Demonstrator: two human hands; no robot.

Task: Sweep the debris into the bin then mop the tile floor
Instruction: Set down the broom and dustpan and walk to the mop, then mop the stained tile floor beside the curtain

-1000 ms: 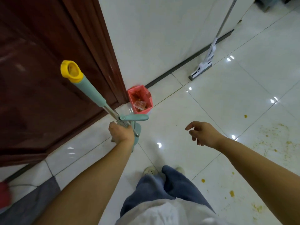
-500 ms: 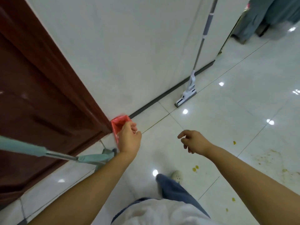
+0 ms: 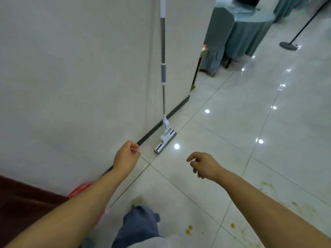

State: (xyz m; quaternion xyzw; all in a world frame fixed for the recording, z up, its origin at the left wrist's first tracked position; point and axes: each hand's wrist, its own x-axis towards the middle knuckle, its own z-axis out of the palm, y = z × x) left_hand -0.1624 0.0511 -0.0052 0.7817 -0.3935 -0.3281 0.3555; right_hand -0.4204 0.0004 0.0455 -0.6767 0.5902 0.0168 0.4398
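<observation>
**Mop** (image 3: 163, 86): stands nearly upright against the wall (image 3: 71, 77), mop head (image 3: 165, 141) flat on the floor (image 3: 232, 140) just beside the skirting, ahead of both hands.

**Left hand** (image 3: 127, 156): fingers curled into a loose fist, holding nothing. It is near the mop head but apart from it.

**Right hand** (image 3: 204, 164): fingers loosely bent and hanging, also empty.

**Bin** (image 3: 80, 189): red, low at left against the wall, mostly hidden behind the left forearm.

**Debris** (image 3: 189, 230): yellow bits on the tiles by the person's leg, with a smear (image 3: 265, 185) to the right. Sweeping looks incomplete.

**Likely hazards:**
- The mop appears propped by the wall alone, so a glancing touch on the shaft could send it sliding sideways and down. A firm grip around the shaft is called for.
- Mopping over the loose bits would drag them into streaks, and a foot set on them would spread them.
- The glossy tiles could be slippery once wet.

**Beyond:** a draped table (image 3: 250, 33) and a stand base (image 3: 288, 45).
</observation>
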